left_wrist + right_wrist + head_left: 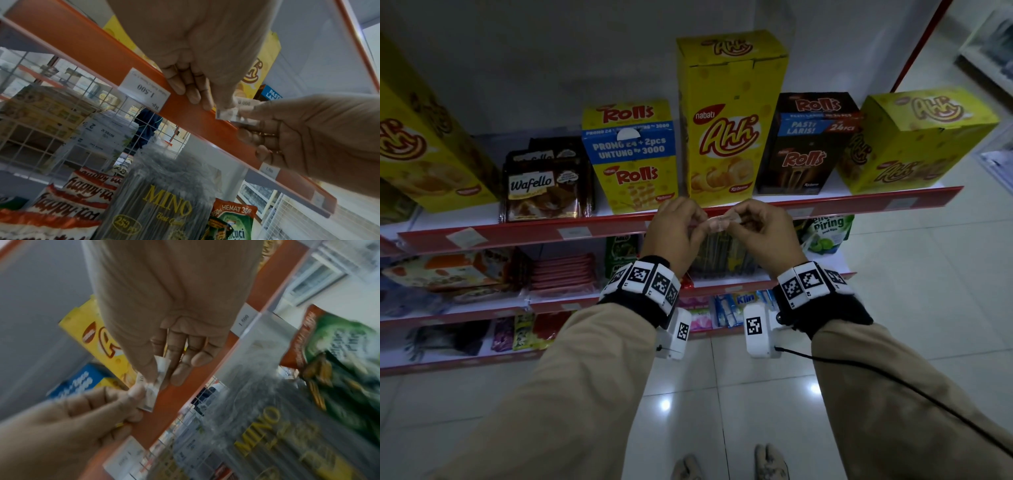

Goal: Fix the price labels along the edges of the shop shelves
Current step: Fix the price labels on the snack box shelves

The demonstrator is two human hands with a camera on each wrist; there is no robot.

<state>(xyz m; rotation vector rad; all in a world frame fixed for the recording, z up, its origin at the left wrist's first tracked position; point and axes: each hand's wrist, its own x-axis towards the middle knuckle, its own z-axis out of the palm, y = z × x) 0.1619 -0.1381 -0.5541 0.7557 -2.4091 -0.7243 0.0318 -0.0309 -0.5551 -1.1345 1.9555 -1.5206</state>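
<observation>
Price label (pixel 719 222): small clear-sleeved slip, held between my two hands right in front of the red shelf edge (pixel 524 230), below the tall yellow Ahh box (pixel 729 116); its print is too blurred for me to read.
Left hand (pixel 675 230): I see the thumb and forefinger pinching the label's left end; in the left wrist view the other fingertips (pixel 193 95) lie against the red strip.
Right hand (pixel 767 229): pinches the label's right end, with the other fingers curled under it, just in front of the strip.
Label against the hands: it spans the small gap between them, bent in the middle, at thumb-tip height.
Other labels: one reading Rp. 1.500 (pixel 144 90) sits in the strip just left of my left hand; another (pixel 269 169) sits farther right, partly behind my right hand.
Shelf below: a MINO pack (pixel 164 206) stands near, under the strip.
Shelf above: yellow Rolls box (pixel 630 154) left of the Ahh box, dark Rolls box (pixel 808 144) to its right.
</observation>
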